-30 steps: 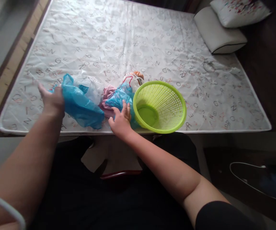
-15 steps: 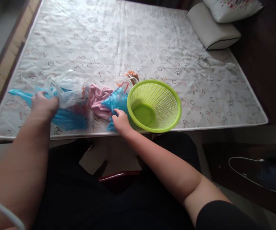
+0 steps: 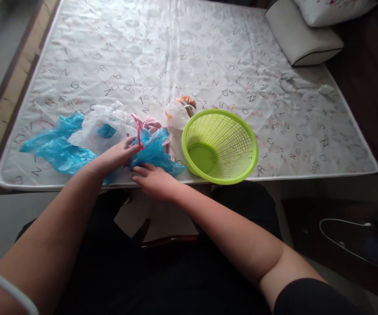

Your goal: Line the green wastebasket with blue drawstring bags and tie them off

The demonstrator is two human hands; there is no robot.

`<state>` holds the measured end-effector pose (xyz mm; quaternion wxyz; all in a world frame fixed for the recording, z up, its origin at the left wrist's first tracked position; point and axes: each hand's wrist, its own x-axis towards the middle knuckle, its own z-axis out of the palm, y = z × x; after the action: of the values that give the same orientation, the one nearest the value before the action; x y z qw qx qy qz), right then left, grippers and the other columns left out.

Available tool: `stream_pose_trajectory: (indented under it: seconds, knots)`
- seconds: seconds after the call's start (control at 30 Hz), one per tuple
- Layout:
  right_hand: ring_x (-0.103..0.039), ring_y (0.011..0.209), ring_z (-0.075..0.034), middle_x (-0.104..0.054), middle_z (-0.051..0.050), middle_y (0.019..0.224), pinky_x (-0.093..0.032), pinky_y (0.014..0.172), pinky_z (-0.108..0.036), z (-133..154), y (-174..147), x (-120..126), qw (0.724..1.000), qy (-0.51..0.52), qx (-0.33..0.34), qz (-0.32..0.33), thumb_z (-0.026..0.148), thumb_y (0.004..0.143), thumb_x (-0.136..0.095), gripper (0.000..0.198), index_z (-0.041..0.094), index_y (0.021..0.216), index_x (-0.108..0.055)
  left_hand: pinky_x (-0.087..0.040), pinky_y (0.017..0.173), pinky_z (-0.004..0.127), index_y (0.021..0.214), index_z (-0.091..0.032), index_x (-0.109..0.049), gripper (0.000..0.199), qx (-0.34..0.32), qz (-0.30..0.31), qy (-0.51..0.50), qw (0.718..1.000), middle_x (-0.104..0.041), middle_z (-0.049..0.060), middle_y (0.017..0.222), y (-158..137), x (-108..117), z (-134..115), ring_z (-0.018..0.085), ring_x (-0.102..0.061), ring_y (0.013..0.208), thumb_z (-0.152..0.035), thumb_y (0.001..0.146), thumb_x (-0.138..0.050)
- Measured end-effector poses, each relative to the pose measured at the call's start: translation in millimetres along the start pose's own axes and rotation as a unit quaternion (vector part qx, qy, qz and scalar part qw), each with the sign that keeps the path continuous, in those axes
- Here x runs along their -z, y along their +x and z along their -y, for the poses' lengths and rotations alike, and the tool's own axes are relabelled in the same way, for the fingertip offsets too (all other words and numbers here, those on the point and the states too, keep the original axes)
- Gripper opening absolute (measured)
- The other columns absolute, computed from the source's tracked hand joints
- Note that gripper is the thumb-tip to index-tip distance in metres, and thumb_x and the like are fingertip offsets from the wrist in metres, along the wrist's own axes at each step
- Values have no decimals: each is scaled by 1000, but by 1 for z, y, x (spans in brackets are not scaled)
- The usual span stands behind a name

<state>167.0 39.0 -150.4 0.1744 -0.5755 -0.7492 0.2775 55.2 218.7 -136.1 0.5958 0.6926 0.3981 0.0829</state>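
Unfinished, I'd say: red-stringed blue bag bunched outside green basket; left hand, right hand touching it, grips unclear.

Near the mattress's front edge, a pink cloth is partly hidden by a red-stringed blue bag; whether this is gripped by the left hand cannot be told. By the far right corner, a white pillow is cut off above.
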Motion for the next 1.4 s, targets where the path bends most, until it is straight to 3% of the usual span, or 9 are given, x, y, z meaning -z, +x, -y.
stream_pose_trajectory:
  seconds: [0.17, 0.27, 0.5, 0.6, 0.7, 0.83, 0.93, 1.17, 1.4]
  knots:
    - [-68, 132, -28, -58, -15, 159, -53, 115, -43, 2, 6, 7, 989, 121, 3, 90, 16, 105, -56, 37, 20, 138, -71, -52, 57, 28, 90, -20, -78, 33, 25, 68, 72, 995, -73, 6, 81, 0, 6, 0, 23, -66, 70, -44, 68, -84]
    - [-70, 126, -22, -73, -8, 137, -56, 109, -34, 6, 9, 9, 955, 289, -54, 35, 19, 105, -57, 30, 21, 132, -71, -47, 55, 26, 87, -17, -77, 25, 20, 31, 59, 998, -67, 4, 73, 1, 14, 2, 19, -59, 64, -33, 68, -77]
    - [-72, 88, -13, -60, -10, 140, -54, 55, -18, -8, 18, 12, 721, 551, -299, -295, 50, 106, -56, 60, 30, 158, -35, -54, 57, 26, 94, -17, -77, 30, -38, 43, -69, 996, -72, 3, 79, -11, 25, -9, 16, -63, 65, -23, 66, -87]
    - [-68, 75, -11, -62, -7, 132, -53, 52, -20, -15, 21, 16, 672, 621, -293, -278, 55, 104, -60, 75, 35, 165, -22, -64, 72, 41, 87, -16, -78, 34, 13, 134, -67, 989, -75, 10, 81, -16, 31, -9, 28, -72, 78, -34, 65, -95]
    - [-65, 74, -13, -66, -4, 117, -54, 53, -22, -17, 22, 17, 648, 676, -278, -213, 53, 101, -64, 61, 29, 154, -43, -64, 74, 50, 77, -16, -76, 48, 98, 212, -83, 969, -74, 16, 76, -14, 40, -2, 35, -73, 77, -56, 61, -97]
    - [-70, 95, -16, -72, -6, 117, -63, 77, -25, -18, 25, 15, 684, 631, -299, -211, 26, 96, -66, 38, 21, 134, -61, -63, 78, 58, 84, -15, -77, 81, 249, 178, -139, 942, -77, 24, 84, -10, 47, 6, 41, -77, 83, -94, 82, -56]
    - [-72, 109, -18, -75, -6, 124, -64, 96, -31, -18, 24, 16, 736, 584, -271, -208, 20, 96, -60, 39, 22, 135, -62, -62, 66, 54, 92, -16, -76, 85, 271, 97, -112, 951, -77, 24, 85, -7, 43, 6, 37, -76, 75, -88, 98, -32]
    - [-70, 116, -24, -75, -6, 123, -61, 103, -40, -11, 11, 19, 859, 463, -155, -158, 42, 96, -74, 30, 20, 116, -71, -65, 71, 38, 124, -18, -77, 55, 104, 152, -30, 982, -81, 16, 113, -10, 35, 1, 31, -77, 92, -52, 83, -88]
    - [-67, 112, -25, -71, -7, 111, -52, 113, -44, -12, -1, 11, 933, 293, 7, -207, 38, 97, -71, 22, 21, 84, -71, -61, 62, 28, 109, -11, -74, 18, 69, -88, -215, 970, -79, 9, 85, -14, 23, -36, 18, -72, 63, -8, 92, -69]
